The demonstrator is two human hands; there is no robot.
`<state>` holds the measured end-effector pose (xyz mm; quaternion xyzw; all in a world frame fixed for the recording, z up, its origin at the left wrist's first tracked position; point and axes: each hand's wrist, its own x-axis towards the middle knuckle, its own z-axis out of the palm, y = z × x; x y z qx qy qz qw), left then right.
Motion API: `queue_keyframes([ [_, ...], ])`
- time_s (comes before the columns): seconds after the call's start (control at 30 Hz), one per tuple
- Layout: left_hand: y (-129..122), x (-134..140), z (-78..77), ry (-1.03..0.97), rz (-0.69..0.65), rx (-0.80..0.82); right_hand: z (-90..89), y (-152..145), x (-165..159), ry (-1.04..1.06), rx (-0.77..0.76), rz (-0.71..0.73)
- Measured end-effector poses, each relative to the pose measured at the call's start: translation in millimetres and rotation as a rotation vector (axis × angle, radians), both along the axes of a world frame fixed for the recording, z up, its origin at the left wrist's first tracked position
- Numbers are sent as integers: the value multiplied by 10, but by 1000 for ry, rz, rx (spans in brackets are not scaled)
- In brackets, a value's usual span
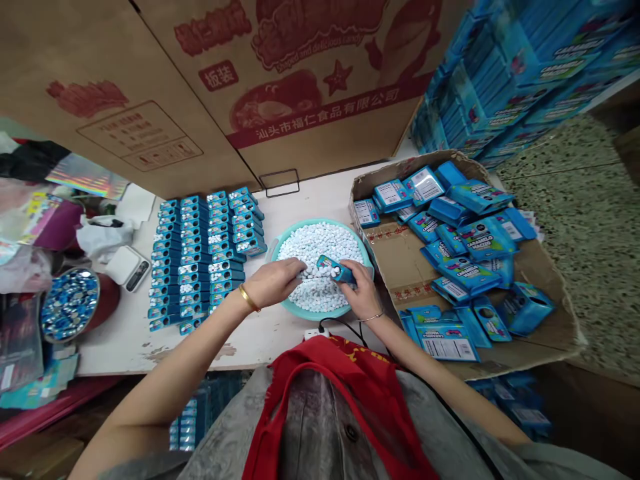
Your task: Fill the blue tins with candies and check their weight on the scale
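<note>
A round light-green basin (278, 241) full of small white candies (320, 239) stands before me on the table. Over the candies my right hand (363, 291) grips a small blue candy box (327, 261), tilted, with white candies at its opening. My left hand (278, 280) is at the basin's left side, its fingers curled together just above the candies, close to the box. What those fingers hold is hidden. Rows of upright blue boxes (215, 250) stand to the left, several with white candies showing in their round holes.
At the right lies an open cardboard carton (390, 257) with loose blue boxes (465, 260). Large cartons (320, 147) wall off the back. Stacked blue packs (500, 80) rise at back right. A white scale (128, 267) and a tub of blue-silver pieces (70, 303) sit left.
</note>
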<state>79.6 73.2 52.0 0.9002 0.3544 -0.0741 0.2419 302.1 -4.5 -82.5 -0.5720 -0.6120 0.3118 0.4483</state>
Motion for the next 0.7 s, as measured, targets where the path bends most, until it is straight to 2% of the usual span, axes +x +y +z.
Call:
queue_keyframes([
  [0.17,-41,407,456,370,-102,142,-7,-19,-103,52,39,26],
  [0.27,-92,533,644,376,-125,159,-21,-31,-117,93,37,32],
  [0.4,-38,411,750,275,-52,131,-6,-18,-78,171,12,15],
  [0.47,41,281,706,174,-13,112,34,-6,-67,215,-14,8],
  [0.53,119,179,561,0,18,79,99,6,-90,267,-35,13],
  [0.63,173,160,200,-241,45,10,185,56,-175,336,-57,69],
  [0.7,158,208,-28,-300,47,-50,206,128,-179,353,-79,143],
])
